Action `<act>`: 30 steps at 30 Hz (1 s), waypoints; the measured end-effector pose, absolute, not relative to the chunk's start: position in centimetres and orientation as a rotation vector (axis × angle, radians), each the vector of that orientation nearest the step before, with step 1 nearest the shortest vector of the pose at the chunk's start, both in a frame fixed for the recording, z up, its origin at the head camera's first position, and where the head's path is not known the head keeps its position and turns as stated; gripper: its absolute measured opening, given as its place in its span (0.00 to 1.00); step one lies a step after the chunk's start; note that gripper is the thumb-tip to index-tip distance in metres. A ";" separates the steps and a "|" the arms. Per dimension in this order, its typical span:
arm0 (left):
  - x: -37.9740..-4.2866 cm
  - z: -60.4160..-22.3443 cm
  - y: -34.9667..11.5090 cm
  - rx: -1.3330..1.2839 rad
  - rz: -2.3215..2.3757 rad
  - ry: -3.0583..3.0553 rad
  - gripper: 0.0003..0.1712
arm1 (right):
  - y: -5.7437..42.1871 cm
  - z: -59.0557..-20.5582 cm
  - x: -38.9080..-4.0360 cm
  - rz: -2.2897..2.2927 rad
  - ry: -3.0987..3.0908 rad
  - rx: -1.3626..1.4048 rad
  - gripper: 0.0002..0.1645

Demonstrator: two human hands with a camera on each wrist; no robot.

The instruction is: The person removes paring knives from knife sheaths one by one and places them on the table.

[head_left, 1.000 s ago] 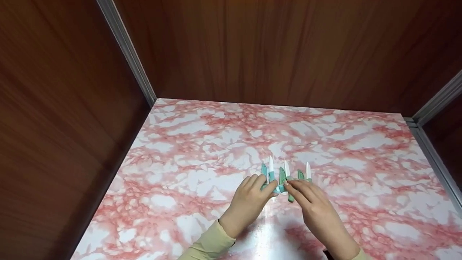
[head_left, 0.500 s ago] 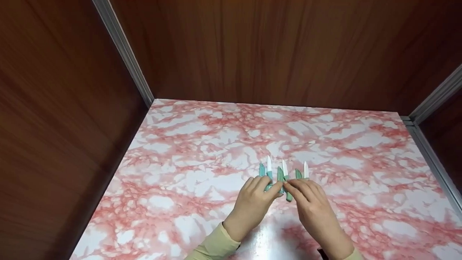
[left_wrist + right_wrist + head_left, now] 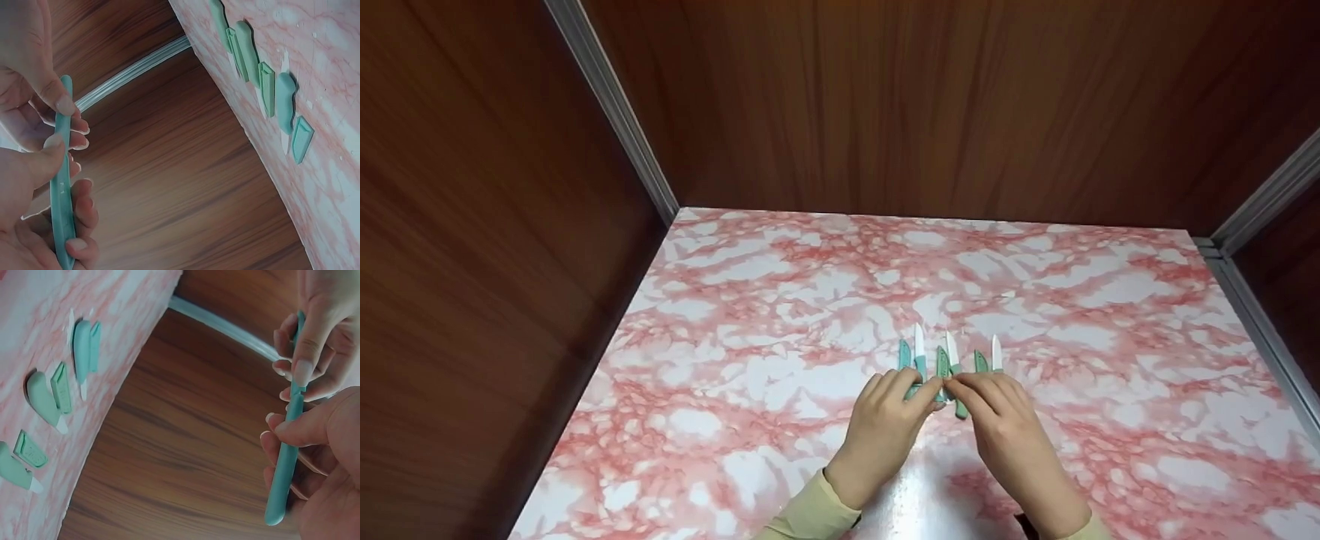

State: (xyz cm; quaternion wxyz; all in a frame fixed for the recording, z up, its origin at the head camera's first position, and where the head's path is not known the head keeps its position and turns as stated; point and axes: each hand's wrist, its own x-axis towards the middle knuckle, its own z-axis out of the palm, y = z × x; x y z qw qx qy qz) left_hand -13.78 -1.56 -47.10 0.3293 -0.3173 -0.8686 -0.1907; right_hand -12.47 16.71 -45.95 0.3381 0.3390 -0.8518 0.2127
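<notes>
My left hand [image 3: 883, 416] and right hand [image 3: 1009, 420] meet over the near part of the table, fingertips close together. Between them is a teal paring knife: the right hand grips its rounded handle [image 3: 283, 475], while the left pinches the teal sheath [image 3: 62, 197] at the other end. Handle and sheath join end to end in the right wrist view; no blade shows there. Beyond the hands lie a teal knife [image 3: 286, 104] beside its teal sheath [image 3: 302, 140], and two green knives, one middle [image 3: 247, 50] and one right [image 3: 14, 468], each beside a green sheath.
The pink-and-white marbled table [image 3: 780, 300] spreads around the hands. Dark wood panels stand at its back [image 3: 885, 112] and left [image 3: 510, 187], with metal strips [image 3: 619, 105] at the corners. The loose knives lie with white blades bare, pointing away from me.
The gap between my hands has narrowed, the left moving slightly right and the right slightly left. Less of the held knife shows between them. The knives on the table have not moved.
</notes>
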 end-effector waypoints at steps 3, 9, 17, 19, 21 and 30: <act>-13.7 -47.1 -1.5 -0.820 -0.534 -2.276 0.15 | 16.7 -46.0 -12.5 0.584 -2.222 0.890 0.16; -13.7 -47.0 -1.5 -0.843 -0.563 -2.281 0.14 | 17.1 -45.8 -12.5 0.635 -2.238 0.893 0.31; -13.7 -47.1 -1.8 -0.842 -0.569 -2.290 0.14 | 17.7 -45.7 -12.5 0.631 -2.281 0.891 0.21; -13.7 -47.1 -1.8 -0.846 -0.576 -2.295 0.14 | 17.7 -45.7 -12.5 0.628 -2.280 0.889 0.21; -13.7 -47.1 -1.8 -0.850 -0.576 -2.298 0.14 | 17.7 -45.7 -12.5 0.619 -2.278 0.883 0.21; -13.7 -47.3 -1.9 -0.858 -0.556 -2.294 0.14 | 17.7 -45.7 -12.4 0.594 -2.269 0.868 0.27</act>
